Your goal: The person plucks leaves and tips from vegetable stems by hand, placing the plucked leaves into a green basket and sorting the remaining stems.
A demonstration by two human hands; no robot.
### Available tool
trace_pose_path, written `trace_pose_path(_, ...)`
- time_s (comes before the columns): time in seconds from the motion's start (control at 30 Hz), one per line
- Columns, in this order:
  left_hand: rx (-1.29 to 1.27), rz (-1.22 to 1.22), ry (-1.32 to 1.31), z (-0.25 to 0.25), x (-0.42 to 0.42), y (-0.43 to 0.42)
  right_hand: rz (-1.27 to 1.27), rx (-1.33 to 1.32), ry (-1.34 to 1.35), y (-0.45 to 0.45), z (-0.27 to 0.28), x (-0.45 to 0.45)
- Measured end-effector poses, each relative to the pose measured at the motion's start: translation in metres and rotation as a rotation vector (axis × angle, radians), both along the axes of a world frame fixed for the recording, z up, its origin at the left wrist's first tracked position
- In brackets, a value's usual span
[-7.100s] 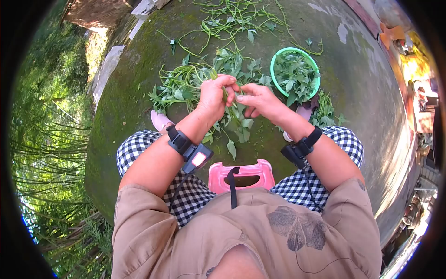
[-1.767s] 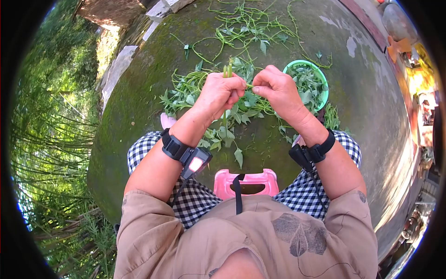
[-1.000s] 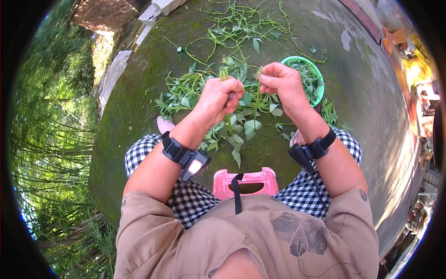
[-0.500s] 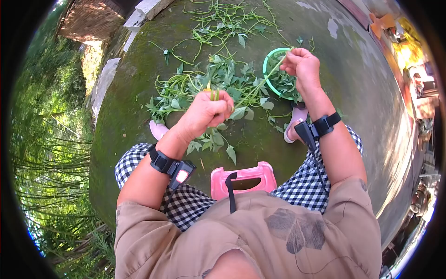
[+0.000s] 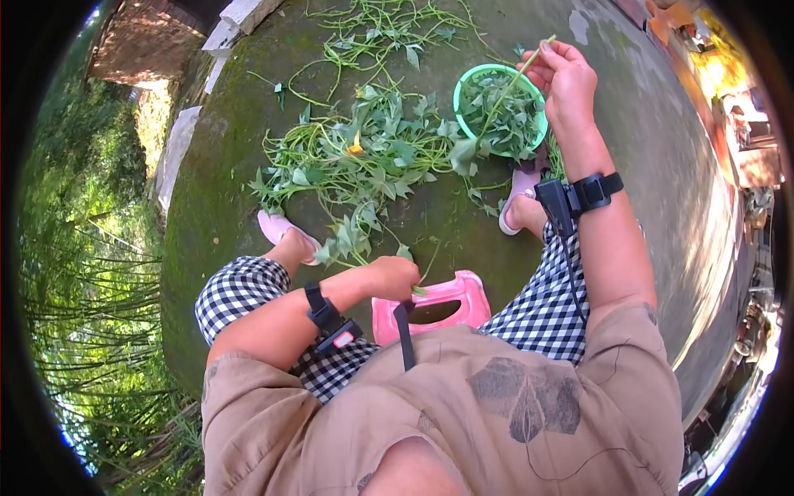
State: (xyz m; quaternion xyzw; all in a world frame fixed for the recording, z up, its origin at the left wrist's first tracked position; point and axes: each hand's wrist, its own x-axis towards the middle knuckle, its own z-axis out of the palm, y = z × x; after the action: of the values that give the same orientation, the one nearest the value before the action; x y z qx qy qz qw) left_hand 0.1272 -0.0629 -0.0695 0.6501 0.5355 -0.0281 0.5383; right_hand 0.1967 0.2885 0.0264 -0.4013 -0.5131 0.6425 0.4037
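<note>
My right hand (image 5: 562,74) pinches the top of a long green stem (image 5: 506,91), whose leaves hang down at the left edge of a green-rimmed basket (image 5: 457,99). Cut leaves (image 5: 504,120) fill that basket. Low by the pink stool (image 5: 471,299), my left hand (image 5: 395,277) is closed round a small bunch of leafy stems (image 5: 351,241); their leaves stick out to the upper left and the cut ends show at the right of the fist. Beyond it a heap of leafy vines (image 5: 364,157) lies on the ground, with a yellow leaf (image 5: 356,146) on it.
Bare tangled vines (image 5: 380,33) lie farther off on the mossy ground (image 5: 223,182). My feet in pink shoes (image 5: 285,227) stand either side of the heap. More greens (image 5: 556,159) are beside the basket. Stone slabs (image 5: 178,153) and bushes are at the left, assorted items at the right.
My left hand has come down and back toward the stool with its bunch. My right hand has moved up and right, lifting its stem off the heap to the basket.
</note>
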Motion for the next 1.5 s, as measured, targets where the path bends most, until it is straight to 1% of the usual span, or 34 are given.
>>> trace_pose_path(0.03,-0.016,-0.064,0.046,-0.003,0.005,-0.005,0.022,0.000,0.017,-0.001,0.001,-0.002)
trace_pose_path(0.13,0.108,-0.077,0.090,-0.003,0.003,-0.009,0.142,0.000,-0.004,-0.013,0.003,-0.007)
trace_pose_path(0.17,0.110,-0.044,0.174,-0.012,0.002,-0.008,0.199,-0.014,-0.028,-0.019,0.004,-0.009)
trace_pose_path(0.2,0.124,0.002,0.239,-0.011,-0.002,-0.004,0.256,-0.027,-0.049,-0.025,0.004,-0.012)
trace_pose_path(0.27,0.037,0.043,0.389,-0.009,-0.012,0.010,0.395,-0.033,-0.112,-0.038,0.003,-0.017)
trace_pose_path(0.37,0.114,0.253,0.425,0.007,-0.030,0.025,0.569,-0.025,-0.257,-0.059,-0.002,-0.024)
trace_pose_path(0.47,0.250,0.587,0.238,0.004,-0.055,0.040,0.729,0.032,-0.315,-0.083,0.004,-0.027)
trace_pose_path(0.53,0.169,1.014,-0.260,0.016,-0.073,0.051,0.825,0.051,-0.311,-0.090,-0.001,-0.029)
trace_pose_path(0.57,0.081,1.105,-0.290,0.058,-0.081,0.062,0.825,0.085,-0.314,-0.095,0.001,-0.030)
trace_pose_path(0.6,0.065,1.262,-0.421,0.064,-0.089,0.067,0.823,0.117,-0.320,-0.099,0.002,-0.032)
trace_pose_path(0.67,0.030,1.382,-0.573,0.097,-0.104,0.072,0.832,0.218,-0.330,-0.101,0.003,-0.034)
trace_pose_path(0.77,0.076,1.440,-0.724,0.109,-0.116,0.078,0.821,0.340,-0.304,-0.104,0.005,-0.038)
trace_pose_path(0.87,0.078,1.461,-0.735,0.120,-0.115,0.084,0.838,0.388,-0.269,-0.106,0.008,-0.041)
trace_pose_path(1.0,0.104,1.430,-0.796,0.118,-0.116,0.082,0.855,0.475,-0.289,-0.109,0.010,-0.043)
trace_pose_path(1.13,0.102,1.471,-0.787,0.118,-0.115,0.083,0.854,0.558,-0.316,-0.112,0.008,-0.044)
trace_pose_path(1.2,0.091,1.493,-0.797,0.116,-0.114,0.083,0.847,0.562,-0.312,-0.113,0.007,-0.044)
trace_pose_path(1.43,0.129,1.440,-0.800,0.108,-0.112,0.082,0.849,0.597,-0.329,-0.117,0.004,-0.044)
trace_pose_path(1.5,0.125,1.434,-0.818,0.106,-0.112,0.083,0.856,0.562,-0.309,-0.120,0.003,-0.043)
